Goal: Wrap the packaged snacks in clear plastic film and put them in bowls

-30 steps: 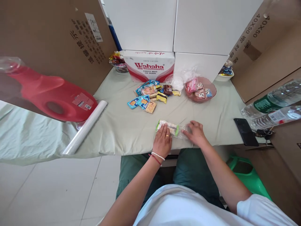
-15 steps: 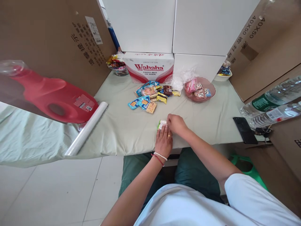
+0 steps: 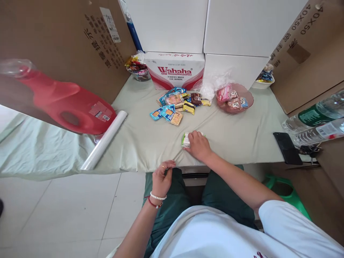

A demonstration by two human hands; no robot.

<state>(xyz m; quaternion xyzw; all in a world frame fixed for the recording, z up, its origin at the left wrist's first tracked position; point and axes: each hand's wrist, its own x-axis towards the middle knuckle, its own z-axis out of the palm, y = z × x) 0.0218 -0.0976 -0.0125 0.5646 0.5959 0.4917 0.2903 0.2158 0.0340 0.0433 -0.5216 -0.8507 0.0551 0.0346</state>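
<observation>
While the right hand (image 3: pixel 199 145) bends over a small white-and-green wrapped snack packet (image 3: pixel 186 140), fingers across its top and thumb at the near side, the packet lies flat on the pale green cloth-covered table (image 3: pixel 142 139), close to the front edge. That's a firm-looking grip, with just the packet's left end and a sliver of the far side peeking out! Over to the left hand (image 3: pixel 163 175): it's apart from the packet, down at the table's front edge, fingers curled in toward the thumb, and whether anything is pinched there, I cannot tell. A white beaded bracelet (image 3: pixel 158 197) and a red cord bracelet (image 3: pixel 155 204) ring that wrist. Beyond the hands, a loose pile of blue, yellow and brown snack packets (image 3: pixel 168 113) sits in front of a white-and-red cardboard water box (image 3: pixel 176 71). Right of that pile, crumpled clear plastic (image 3: pixel 211 88), and just beside it a translucent pink scalloped bowl (image 3: pixel 249 100) with wrapped snacks inside!
</observation>
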